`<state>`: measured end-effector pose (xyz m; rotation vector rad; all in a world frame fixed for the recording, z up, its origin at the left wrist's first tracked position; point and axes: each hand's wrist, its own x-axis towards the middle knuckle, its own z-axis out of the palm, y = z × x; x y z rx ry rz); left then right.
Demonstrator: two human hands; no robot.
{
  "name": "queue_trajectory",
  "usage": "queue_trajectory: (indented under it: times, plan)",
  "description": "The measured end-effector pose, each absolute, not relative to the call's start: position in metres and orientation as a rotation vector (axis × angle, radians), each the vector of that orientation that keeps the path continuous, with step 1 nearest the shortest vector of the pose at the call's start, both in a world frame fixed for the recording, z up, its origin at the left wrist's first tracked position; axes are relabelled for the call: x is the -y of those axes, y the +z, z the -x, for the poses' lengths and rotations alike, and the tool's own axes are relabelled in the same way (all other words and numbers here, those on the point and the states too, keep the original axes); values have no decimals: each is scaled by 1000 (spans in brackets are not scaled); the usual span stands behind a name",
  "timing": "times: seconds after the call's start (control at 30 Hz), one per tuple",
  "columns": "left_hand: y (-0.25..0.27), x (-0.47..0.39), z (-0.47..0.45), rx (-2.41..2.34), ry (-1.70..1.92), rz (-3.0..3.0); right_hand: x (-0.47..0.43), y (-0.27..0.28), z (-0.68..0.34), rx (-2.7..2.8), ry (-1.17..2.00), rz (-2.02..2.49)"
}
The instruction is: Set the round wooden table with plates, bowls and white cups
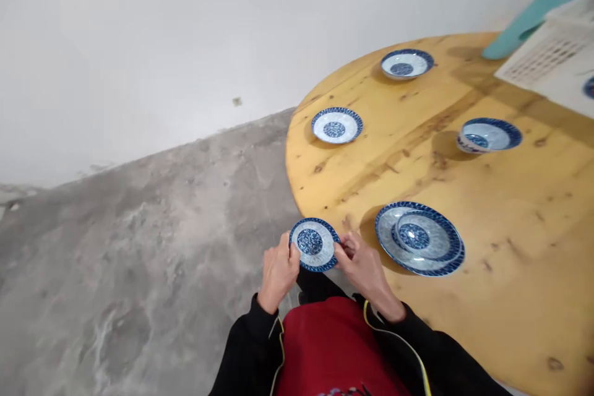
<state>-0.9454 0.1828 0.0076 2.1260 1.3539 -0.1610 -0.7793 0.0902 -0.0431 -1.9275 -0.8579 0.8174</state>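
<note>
Between my two hands I hold a small blue-and-white plate, its patterned face turned up toward me, beside the table's edge. My left hand grips its left rim, thumb on top. On the right rim, my right hand pinches it with thumb and fingers. Just right of that hand, a larger blue-rimmed plate lies on the table with a smaller dish resting in it. A similar plate sits near the table's left edge.
The round wooden table fills the right side. Further back on it are a shallow blue-and-white dish and a deeper bowl. A white basket and a teal object stand at the far right. Concrete floor lies left.
</note>
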Motion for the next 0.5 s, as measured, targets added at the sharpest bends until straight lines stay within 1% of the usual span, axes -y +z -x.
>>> queue_trajectory:
  times: [0.13,0.27,0.5]
  plan:
    - [10,-252,913,-1260,-218,-2181,-141,-49,763,748,660,1979]
    - [16,-316,877,-1113,-271,-2220,-184,-51,745,545,630,1958]
    - [25,-392,806,-885,-211,-2338,-237,-38,700,344,527,1918]
